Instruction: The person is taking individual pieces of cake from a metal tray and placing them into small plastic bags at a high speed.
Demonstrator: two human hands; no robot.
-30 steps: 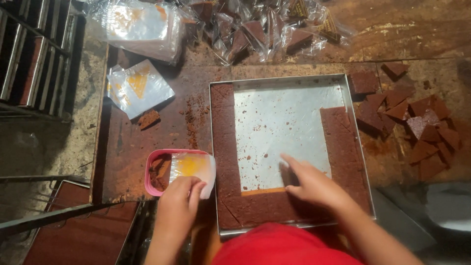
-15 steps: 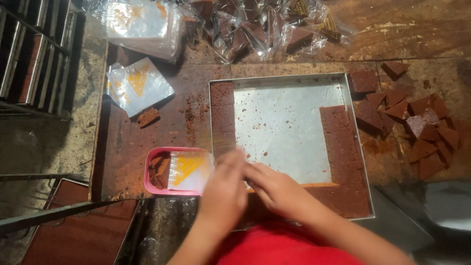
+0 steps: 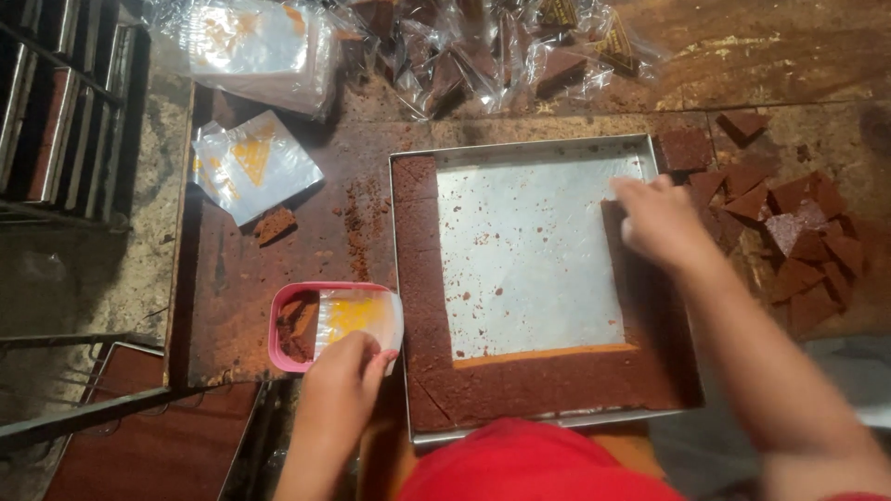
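The blurred right hand [image 3: 657, 223] reaches over the square metal tray [image 3: 520, 148]; its grip is unclear. The left hand [image 3: 342, 366] pinches a clear plastic wrapper with an orange print [image 3: 357, 315] above a pink tub [image 3: 278, 325].

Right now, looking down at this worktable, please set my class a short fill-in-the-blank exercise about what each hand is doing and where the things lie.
1. The left hand rests on a clear plastic bag lying over a small ____ plastic container.
2. The right hand reaches the ____ side of the square metal baking tray.
3. The brown cake left in the tray lines its edges; the ____ is bare.

Missing words: pink; right; middle
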